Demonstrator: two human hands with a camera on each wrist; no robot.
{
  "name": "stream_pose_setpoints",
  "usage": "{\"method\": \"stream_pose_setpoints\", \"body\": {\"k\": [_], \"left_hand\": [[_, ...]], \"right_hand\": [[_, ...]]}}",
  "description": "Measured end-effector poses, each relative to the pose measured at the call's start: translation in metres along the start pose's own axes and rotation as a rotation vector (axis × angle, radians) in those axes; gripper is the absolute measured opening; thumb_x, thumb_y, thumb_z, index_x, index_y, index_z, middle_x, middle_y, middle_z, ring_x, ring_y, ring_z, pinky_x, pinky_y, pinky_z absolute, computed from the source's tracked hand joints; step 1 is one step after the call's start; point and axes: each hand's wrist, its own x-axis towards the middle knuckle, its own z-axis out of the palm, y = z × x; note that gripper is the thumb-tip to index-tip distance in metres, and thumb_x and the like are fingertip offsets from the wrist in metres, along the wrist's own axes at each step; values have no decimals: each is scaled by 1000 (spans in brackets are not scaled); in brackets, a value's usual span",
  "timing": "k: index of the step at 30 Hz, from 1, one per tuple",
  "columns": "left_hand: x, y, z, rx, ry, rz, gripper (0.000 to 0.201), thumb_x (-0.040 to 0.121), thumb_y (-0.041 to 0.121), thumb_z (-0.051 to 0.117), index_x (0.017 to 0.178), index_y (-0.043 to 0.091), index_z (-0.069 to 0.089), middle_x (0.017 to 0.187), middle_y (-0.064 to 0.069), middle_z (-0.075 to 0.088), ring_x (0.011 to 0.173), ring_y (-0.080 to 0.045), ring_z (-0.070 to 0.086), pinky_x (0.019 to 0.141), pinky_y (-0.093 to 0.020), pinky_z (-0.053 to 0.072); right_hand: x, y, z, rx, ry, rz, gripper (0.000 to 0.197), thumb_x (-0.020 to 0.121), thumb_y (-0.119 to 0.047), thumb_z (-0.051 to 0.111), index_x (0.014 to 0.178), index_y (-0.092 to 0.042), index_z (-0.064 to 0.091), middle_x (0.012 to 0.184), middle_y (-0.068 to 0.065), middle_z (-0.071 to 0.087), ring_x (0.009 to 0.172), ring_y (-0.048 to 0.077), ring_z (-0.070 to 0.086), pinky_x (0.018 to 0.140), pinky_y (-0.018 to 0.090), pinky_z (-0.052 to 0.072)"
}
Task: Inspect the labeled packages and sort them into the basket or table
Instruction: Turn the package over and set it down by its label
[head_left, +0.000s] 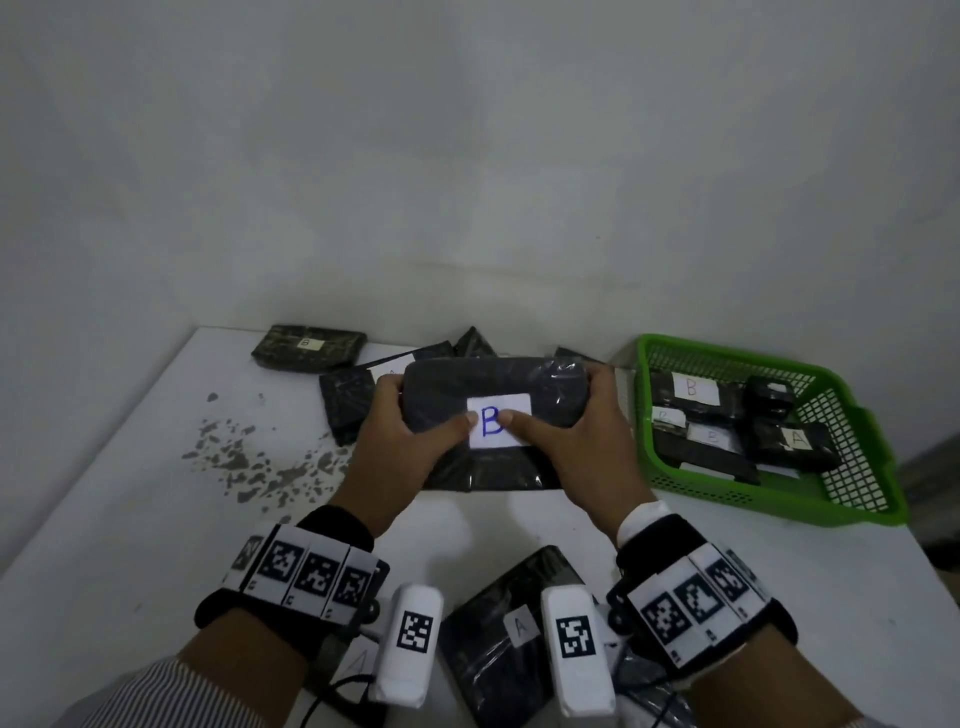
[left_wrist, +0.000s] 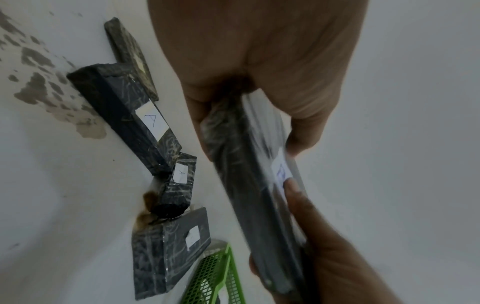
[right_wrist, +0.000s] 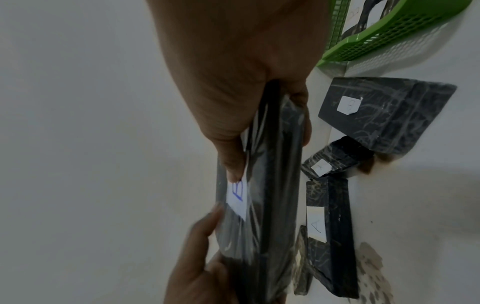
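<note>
B-labelled package (head_left: 493, 395) between both hands (head_left: 493, 441)

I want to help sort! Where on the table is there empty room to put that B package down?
Bare table lies left of the hands, below the chipped patch, and another bare strip runs in front of the green basket. The back edge is crowded with packages, and the basket is nearly full.

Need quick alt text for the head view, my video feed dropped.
Both hands, left hand and right hand, hold up a black wrapped package with a white label reading B. A green basket to the right holds packages marked B and A; more packages lie on the white table.
</note>
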Motion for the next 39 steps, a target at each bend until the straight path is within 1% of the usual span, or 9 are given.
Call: {"method": "stream_pose_setpoints", "body": {"k": [5,8,12,16,21,25,29,34,39], "left_hand": [[10,-4,-5,4,158,-145,38,91,49,68,111,17,65,100,-1,74,89,-16,73,73,-31,58],[10,-8,-7,96,208,-12,22,94,43,67,94,22,72,86,7,75,75,-2,71,68,-24,56],[9,-3,-5,180,204,90,24,92,42,69,100,19,65,87,6,72,72,1,70,59,-12,53],[7,2,4,96,186,25,26,88,48,72,99,26,63,88,6,74,73,-3,72,62,-20,55],[9,-2,1,122,187,25,38,87,51,71,106,19,65,92,1,74,80,-15,74,68,-31,61],[7,-1,4,126,186,13,33,94,50,62,101,18,64,85,2,72,68,-6,71,56,-18,55],[10,0,0,148,177,-18,43,104,48,42,103,10,64,86,-2,71,80,-15,70,67,-27,52],[13,1,-8,-31,63,-194,37,104,46,48,101,17,71,84,-1,77,67,-5,73,53,-16,54],[7,-6,-6,-167,-67,-209,34,94,23,70,127,19,62,114,-5,76,102,-22,75,82,-36,63]], "right_hand": [[-11,1,14,-65,-31,-1,77,66,-29,98,124,-28,47,112,-10,70,96,3,72,87,34,63],[-11,1,17,-3,-60,77,87,62,-37,98,132,-33,47,118,-6,72,102,10,73,89,37,62],[-9,-12,18,67,-3,195,59,70,-44,93,115,-25,59,107,-3,76,93,12,76,80,33,63],[-5,-15,23,-27,151,113,51,75,-46,88,109,-20,60,100,-5,74,90,11,72,74,27,58],[-8,-12,26,-14,132,128,45,75,-52,86,102,-26,61,96,-7,74,88,11,73,78,32,61],[-6,-15,24,-37,157,89,34,84,-50,80,96,-22,62,90,-9,72,85,8,70,76,28,56],[-3,-15,22,-71,104,115,33,96,-53,64,103,-21,63,99,-5,72,94,13,69,83,34,54],[7,-11,20,-207,99,46,35,109,-41,45,105,-13,66,104,4,70,99,22,64,81,31,43],[14,0,18,-81,189,146,36,101,-49,57,97,-16,71,98,5,75,96,26,70,94,51,56]]}}
